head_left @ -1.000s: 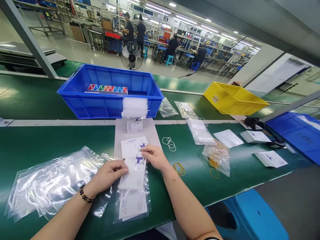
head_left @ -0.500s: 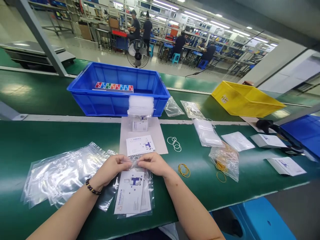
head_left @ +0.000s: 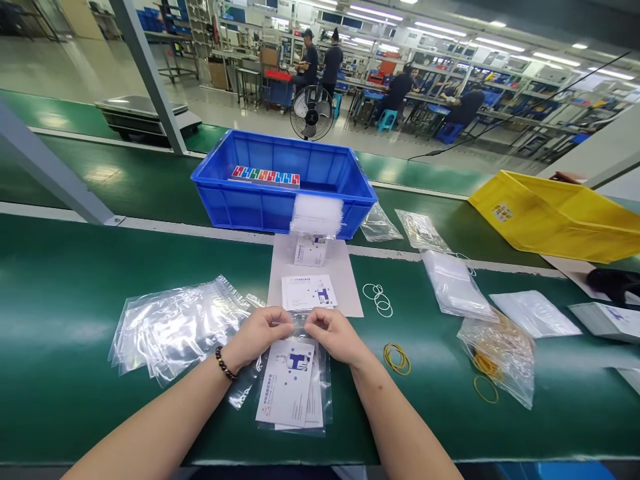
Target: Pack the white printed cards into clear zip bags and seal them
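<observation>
A clear zip bag lies on the green belt in front of me with white printed leaflets inside it. My left hand and my right hand pinch the bag's top edge from either side, fingers closed, thumbs almost meeting. Just beyond my hands another white leaflet lies on a grey sheet. A pile of empty clear bags sits left of my left hand.
A blue crate stands behind the grey sheet, a yellow crate at the far right. White rings, yellow rubber bands, a bag of bands and more clear bags lie to the right. People work at benches far behind.
The leaflet went from my hands down into the bag. Both hands then came to the bag's top edge and stay pinched there. My view has swung to the left.
</observation>
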